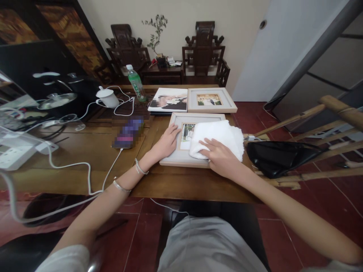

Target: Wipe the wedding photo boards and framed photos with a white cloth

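A light wooden picture frame point(177, 158) with a small photo inside a pale mat lies flat on the table near its front edge. My left hand point(167, 141) holds the frame by its left side, fingers bent over the border. A folded, fluffy white towel point(217, 136) covers the right part of the frame and hides some of the photo. On the towel's near side, my right hand point(222, 156) grips it, with the fingers pressed into the cloth against the frame.
Behind lie a second framed photo point(210, 99) and a stack with a photo cover point(168, 100). A green-labelled bottle point(136, 84), white lidded cup point(107, 97), charging phone point(128, 133) and power strip point(17, 153) with trailing cables stand left. A black bag point(283, 155) hangs on a bamboo chair point(342, 111).
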`<state>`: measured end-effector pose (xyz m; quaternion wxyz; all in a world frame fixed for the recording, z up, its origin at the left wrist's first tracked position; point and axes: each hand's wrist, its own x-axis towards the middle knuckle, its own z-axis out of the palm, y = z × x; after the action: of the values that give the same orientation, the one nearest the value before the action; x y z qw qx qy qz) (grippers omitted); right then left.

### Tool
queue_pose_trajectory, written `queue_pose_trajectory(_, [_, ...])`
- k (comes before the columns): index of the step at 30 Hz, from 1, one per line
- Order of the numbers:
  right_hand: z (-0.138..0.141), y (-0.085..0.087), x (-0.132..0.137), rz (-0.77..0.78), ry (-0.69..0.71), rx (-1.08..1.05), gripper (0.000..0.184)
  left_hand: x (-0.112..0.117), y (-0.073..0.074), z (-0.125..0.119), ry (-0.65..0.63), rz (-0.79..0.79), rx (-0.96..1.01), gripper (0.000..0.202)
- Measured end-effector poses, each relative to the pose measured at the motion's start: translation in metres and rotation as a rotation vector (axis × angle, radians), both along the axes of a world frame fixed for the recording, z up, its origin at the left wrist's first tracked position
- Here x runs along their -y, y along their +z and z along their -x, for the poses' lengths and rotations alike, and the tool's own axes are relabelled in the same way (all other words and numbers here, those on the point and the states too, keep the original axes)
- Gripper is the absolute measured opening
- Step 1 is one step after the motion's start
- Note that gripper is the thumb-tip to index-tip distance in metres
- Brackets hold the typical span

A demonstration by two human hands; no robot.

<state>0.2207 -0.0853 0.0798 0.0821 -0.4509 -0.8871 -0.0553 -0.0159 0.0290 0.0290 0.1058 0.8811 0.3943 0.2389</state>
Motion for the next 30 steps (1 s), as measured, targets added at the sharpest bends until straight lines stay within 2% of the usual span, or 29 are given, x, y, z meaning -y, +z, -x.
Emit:
queue_pose_trajectory(17, [-0.002, 0.003, -0.007, 0.066, -0.008, 0.006, 0.054, 0.0, 0.001, 0.0, -0.005, 0.011, 0.002, 0.052])
queue_pose_trajectory(27, [0.013, 0.028, 0.025, 0.18, -0.014, -0.028, 0.051, 0.001, 0.0, 0.0, 0.018, 0.021, -0.014, 0.052])
queue_pose_trajectory(30, [0.011, 0.028, 0.022, 0.193, -0.011, -0.029, 0.052, 0.0, -0.001, 0.0, 0.011, 0.016, -0.006, 0.052])
